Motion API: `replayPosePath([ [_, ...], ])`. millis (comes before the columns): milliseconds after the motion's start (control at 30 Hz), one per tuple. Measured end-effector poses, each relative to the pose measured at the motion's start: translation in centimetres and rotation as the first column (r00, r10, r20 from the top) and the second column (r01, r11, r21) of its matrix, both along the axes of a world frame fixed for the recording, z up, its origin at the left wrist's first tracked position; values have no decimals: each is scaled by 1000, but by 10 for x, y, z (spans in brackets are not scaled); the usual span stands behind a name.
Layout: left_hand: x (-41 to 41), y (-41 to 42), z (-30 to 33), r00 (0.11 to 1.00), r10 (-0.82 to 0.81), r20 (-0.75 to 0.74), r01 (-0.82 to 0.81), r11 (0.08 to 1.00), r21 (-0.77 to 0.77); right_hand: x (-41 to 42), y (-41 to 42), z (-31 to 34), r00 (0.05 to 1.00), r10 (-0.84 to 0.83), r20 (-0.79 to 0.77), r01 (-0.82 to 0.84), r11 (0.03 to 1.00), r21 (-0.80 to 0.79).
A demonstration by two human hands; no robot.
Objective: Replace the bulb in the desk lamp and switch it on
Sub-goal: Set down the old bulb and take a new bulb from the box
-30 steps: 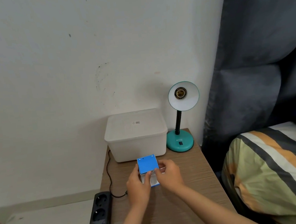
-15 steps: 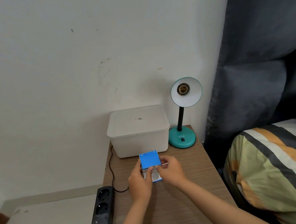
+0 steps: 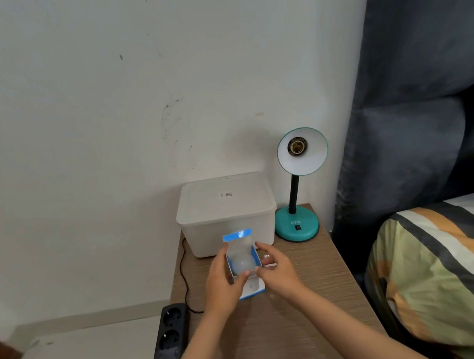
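Note:
A teal desk lamp point(image 3: 297, 225) stands at the back right of the wooden bedside table point(image 3: 300, 312). Its shade point(image 3: 312, 160) faces me with a bare, empty socket point(image 3: 297, 146). A small blue and white bulb box point(image 3: 252, 289) sits between my hands above the table, its top flap point(image 3: 237, 234) folded up. A white bulb point(image 3: 242, 263) shows inside the open box. My left hand point(image 3: 221, 282) grips the box's left side. My right hand point(image 3: 276, 271) holds the box's right side with fingers at the opening.
A white lidded plastic container point(image 3: 226, 212) stands behind the box, left of the lamp. A black power strip point(image 3: 169, 342) hangs off the table's left edge with a black cable point(image 3: 183, 274) running back. A striped bed point(image 3: 447, 272) lies right, dark curtain point(image 3: 411, 75) behind it.
The box's top flap has been opened and folded up, so the white bulb inside is now visible. Both hands stay on the box.

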State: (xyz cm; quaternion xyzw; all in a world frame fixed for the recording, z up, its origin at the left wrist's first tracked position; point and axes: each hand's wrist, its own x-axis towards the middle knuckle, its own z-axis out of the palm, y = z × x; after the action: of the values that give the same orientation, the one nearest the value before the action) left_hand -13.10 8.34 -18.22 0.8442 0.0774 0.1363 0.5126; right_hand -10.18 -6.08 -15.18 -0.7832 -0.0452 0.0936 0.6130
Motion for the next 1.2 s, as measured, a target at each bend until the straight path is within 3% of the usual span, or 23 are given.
replayPosePath([
  [200, 9, 20, 5, 981, -156, -113, 155, 988, -17, 8, 7, 2, 981, -11, 194, 42, 987, -156],
  [467, 9, 34, 12, 953, -259, -156, 226, 953, -201, 32, 20, 14, 988, 98, 119, -47, 927, -373],
  [700, 9, 34, 20, 934, -297, -200, 243, 936, -256, 39, 35, 26, 974, 223, 40, -149, 763, -628],
  [967, 7, 34, 21, 935, -297, -194, 242, 935, -260, 36, 33, 25, 983, 132, 130, -47, 855, -517],
  [1200, 5, 29, 23, 938, -283, -201, 239, 946, -218, 35, 7, 45, 965, 12, 263, 45, 977, -208],
])
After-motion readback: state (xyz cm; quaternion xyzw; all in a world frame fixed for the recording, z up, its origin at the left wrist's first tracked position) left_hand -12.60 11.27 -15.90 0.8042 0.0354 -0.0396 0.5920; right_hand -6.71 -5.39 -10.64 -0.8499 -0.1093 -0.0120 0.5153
